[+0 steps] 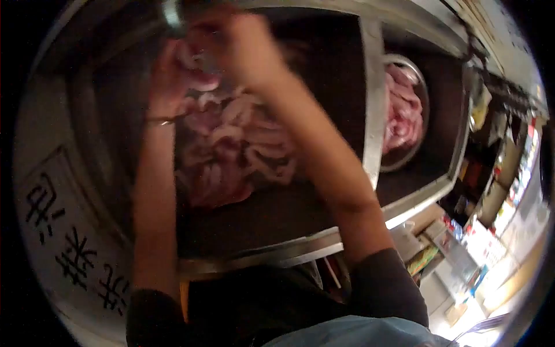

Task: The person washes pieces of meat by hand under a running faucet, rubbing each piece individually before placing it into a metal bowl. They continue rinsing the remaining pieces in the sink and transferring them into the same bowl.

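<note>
Both my arms reach over a dark sink basin [260, 222] with pale metal rims. My left hand [165, 78], with a thin band at its wrist, is at the far left side and closes around a pink piece of raw meat [202, 79]. Close beside it, my right hand [222, 26] is smeared by motion and in shadow, so its fingers do not show clearly. Below both hands lies a heap of raw meat strips [228, 144], pink with pale fatty edges, on the basin floor.
Right of a metal divider [373, 87], a second basin holds a round metal bowl [424, 95] filled with raw meat [402, 110]. A bright blurred shine is at the top left. Black handwritten characters [75, 254] mark the left surface. Cluttered shelves [509, 173] and boxes stand at right.
</note>
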Demonstrator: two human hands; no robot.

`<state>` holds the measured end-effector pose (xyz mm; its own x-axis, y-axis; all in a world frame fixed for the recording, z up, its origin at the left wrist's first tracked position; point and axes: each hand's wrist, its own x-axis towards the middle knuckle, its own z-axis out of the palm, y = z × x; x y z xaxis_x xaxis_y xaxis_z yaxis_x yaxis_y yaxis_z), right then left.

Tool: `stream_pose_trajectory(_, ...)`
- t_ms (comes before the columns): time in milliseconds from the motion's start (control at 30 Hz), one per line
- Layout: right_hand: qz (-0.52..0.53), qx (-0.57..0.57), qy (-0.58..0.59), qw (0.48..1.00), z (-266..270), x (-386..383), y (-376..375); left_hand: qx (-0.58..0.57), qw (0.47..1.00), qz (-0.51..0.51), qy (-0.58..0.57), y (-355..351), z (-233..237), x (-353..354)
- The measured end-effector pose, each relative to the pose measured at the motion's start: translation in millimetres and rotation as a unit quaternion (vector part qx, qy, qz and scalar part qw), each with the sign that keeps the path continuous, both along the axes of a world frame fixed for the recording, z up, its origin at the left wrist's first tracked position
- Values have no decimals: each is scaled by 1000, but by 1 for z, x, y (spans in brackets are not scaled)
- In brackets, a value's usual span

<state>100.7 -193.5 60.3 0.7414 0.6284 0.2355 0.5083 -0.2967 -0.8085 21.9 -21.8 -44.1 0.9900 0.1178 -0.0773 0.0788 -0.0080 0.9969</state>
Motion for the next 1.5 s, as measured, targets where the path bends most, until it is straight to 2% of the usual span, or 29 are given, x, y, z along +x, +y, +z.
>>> stream_pose_trajectory(33, -7, 49, 72, 996, 9, 5, -7, 33, 998, 42, 36, -23, 41, 1)
stream_pose_trajectory(67, -4, 100, 47, 994, 25, 7, -12, 65, 992, 82, 72, -49, 79, 6)
stream_pose_trajectory(100, -6, 148, 23, 989, 46, 8, -13, 75, 990, 95, 75, -47, 81, 11)
stream_pose_trajectory(167, 89, 108, 80, 987, 82, 13, -9, -229, 972, 31, -40, -45, 74, 26)
stream_pose_trajectory(200, 113, 124, -176, 970, 91, 20, -2, -224, 973, 34, -41, -45, 76, 26)
stream_pose_trajectory(367, 193, 0, -173, 966, 129, 34, 3, -214, 975, 43, 32, -44, 86, 30)
stream_pose_trajectory(433, 191, -75, -242, 948, 133, 35, 5, -178, 980, 58, 63, -47, 77, 30)
stream_pose_trajectory(500, 187, -81, -271, 941, 130, 35, 6, -144, 982, 77, 99, -39, 65, 31)
stream_pose_trajectory(567, 185, -85, -295, 933, 123, 34, 10, -385, 908, -151, 63, -25, 53, 31)
stream_pose_trajectory(600, 189, -20, -308, 932, 118, 36, 14, -385, 909, -145, 64, -30, 64, 30)
stream_pose_trajectory(633, 191, 46, -318, 928, 113, 37, 15, -223, 967, -73, 98, -44, 88, 33)
stream_pose_trajectory(667, 194, 49, -314, 928, 111, 37, 16, -54, 990, 1, 132, -51, 100, 33)
stream_pose_trajectory(800, 147, 80, -336, 927, 105, 31, 20, 50, 991, 11, 128, -41, 48, 30)
stream_pose_trajectory(867, 127, 98, -338, 927, 102, 26, 22, 192, 979, -53, 37, -27, 27, 35)
stream_pose_trajectory(900, 101, 83, -330, 935, 101, 23, 22, 192, 979, -52, 36, -22, 37, 32)
stream_pose_trajectory(933, 76, 69, -321, 941, 102, 20, 24, -2, 994, -106, 19, -18, 59, 30)
stream_pose_trajectory(967, 76, 69, -322, 941, 105, 16, 23, -196, 968, -157, 0, -16, 71, 30)
stream_pose_trajectory(1000, 45, 15, -310, 950, 113, 8, 23, -248, 959, -141, 4, -20, 74, 28)
stream_pose_trajectory(1067, 13, -38, -296, 954, 117, 2, 21, -217, 975, -30, 40, -36, 67, 34)
stream_pose_trajectory(1133, 20, -19, -171, 985, 115, 0, 17, -228, 972, 20, 54, -37, 58, 36)
stream_pose_trajectory(1167, 18, -17, -170, 985, 107, 1, 15, -241, 968, 36, 58, -38, 54, 36)
stream_pose_trajectory(1233, -14, 126, -97, 987, 79, 3, 7, -272, 959, 62, 56, -37, 47, 35)
stream_pose_trajectory(1267, -13, 127, -98, 987, 59, -2, -1, -287, 954, 74, 52, -37, 45, 32)
stream_pose_trajectory(1300, -62, 169, 9, 984, 33, -10, -11, -287, 953, 76, 52, -40, 49, 30)
stream_pose_trajectory(1333, -111, 208, 116, 965, 8, -20, -19, -326, 932, 136, 76, -46, 56, 24)
stream_pose_trajectory(1367, -120, 203, 136, 962, -12, -34, -20, -363, 905, 196, 102, -50, 61, 18)
stream_pose_trajectory(1400, -133, 197, 156, 959, -28, -51, -20, -363, 905, 194, 108, -52, 59, 13)
stream_pose_trajectory(1467, -73, 151, 314, 934, -54, -81, -28, -534, 829, 136, 90, -56, 46, 3)
stream_pose_trajectory(1500, -61, 96, 397, 911, -68, -92, -32, -537, 828, 133, 94, -56, 36, -3)
